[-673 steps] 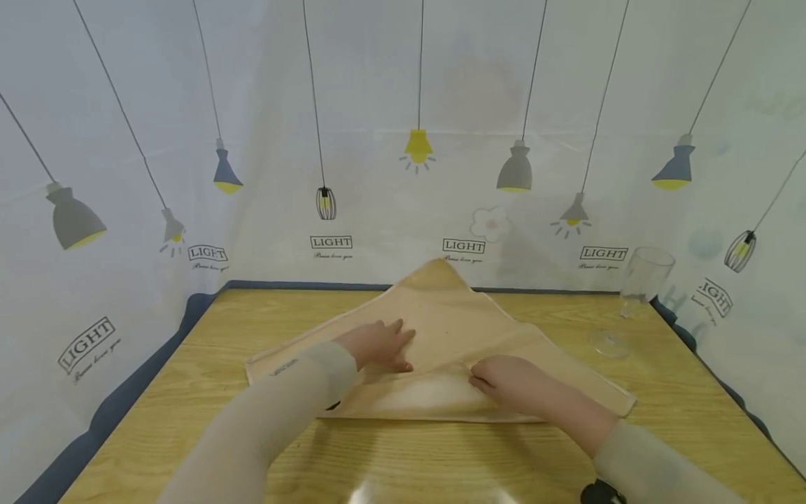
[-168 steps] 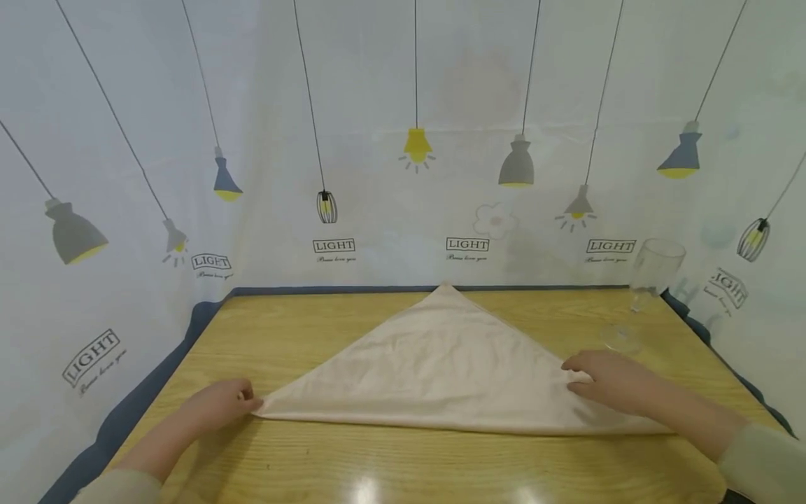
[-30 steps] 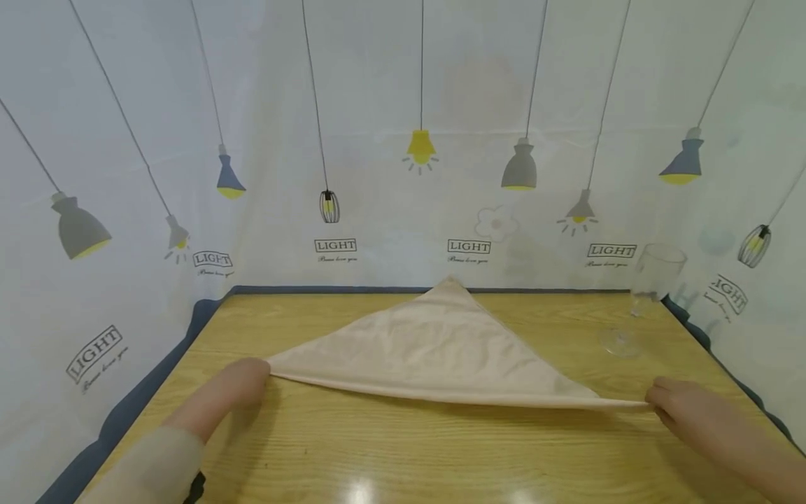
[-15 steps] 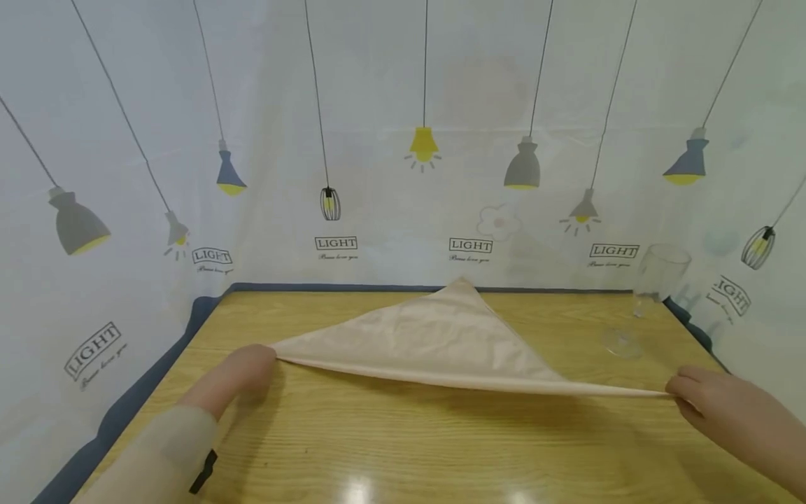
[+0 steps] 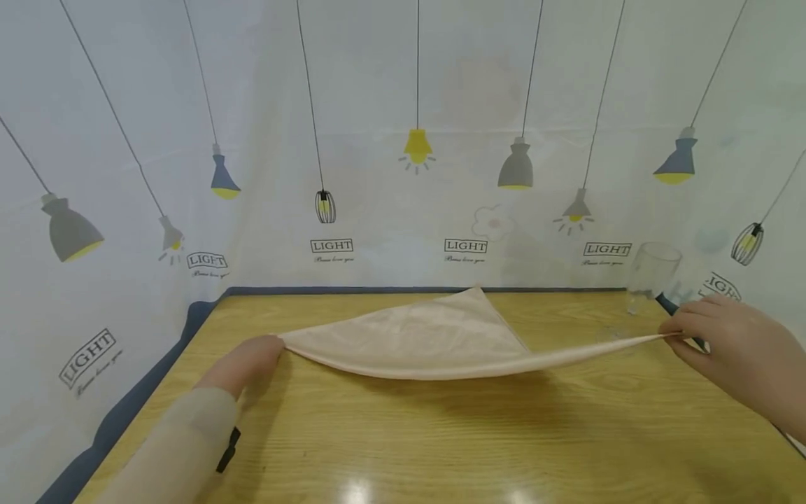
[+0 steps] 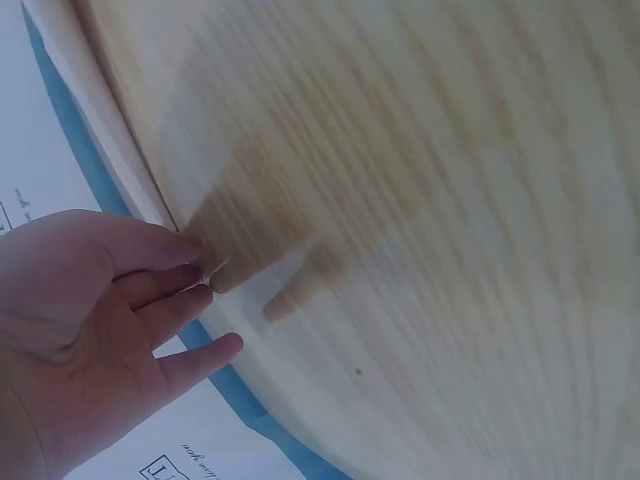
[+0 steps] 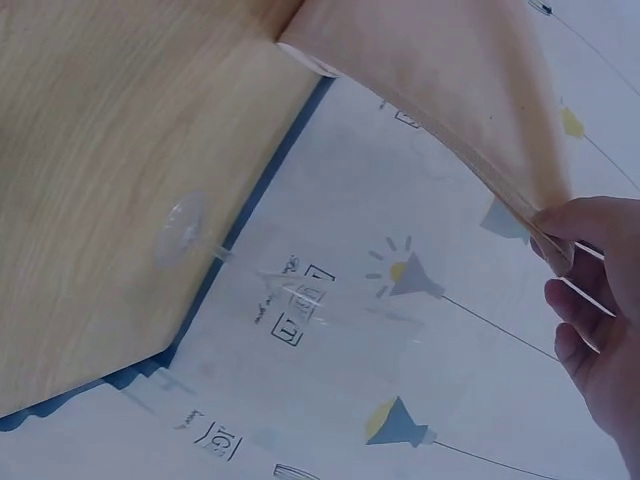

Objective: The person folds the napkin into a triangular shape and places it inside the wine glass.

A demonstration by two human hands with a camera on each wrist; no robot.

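Observation:
A pale peach cloth napkin (image 5: 428, 336), folded into a triangle, spans the space between my two hands. My left hand (image 5: 248, 360) pinches its left corner low over the table; in the left wrist view, thumb and fingers of that hand (image 6: 110, 310) meet at the cloth's tip. My right hand (image 5: 737, 343) holds the right corner raised above the table, and the folded edge sags between the hands. The far point of the napkin lies near the table's back edge. In the right wrist view, the cloth (image 7: 460, 90) hangs from the pinching thumb and fingers.
A clear stemmed glass (image 5: 655, 266) stands at the back right of the wooden table (image 5: 403, 448), just behind my right hand. White sheeting (image 5: 378, 91) printed with lamps surrounds the table on the back and sides, with a blue border along the edge.
Over the last second my right hand has risen and moved away from me, lifting the right corner off the table. My left hand has shifted slightly forward and right. Much earlier the cloth lay less neatly folded.

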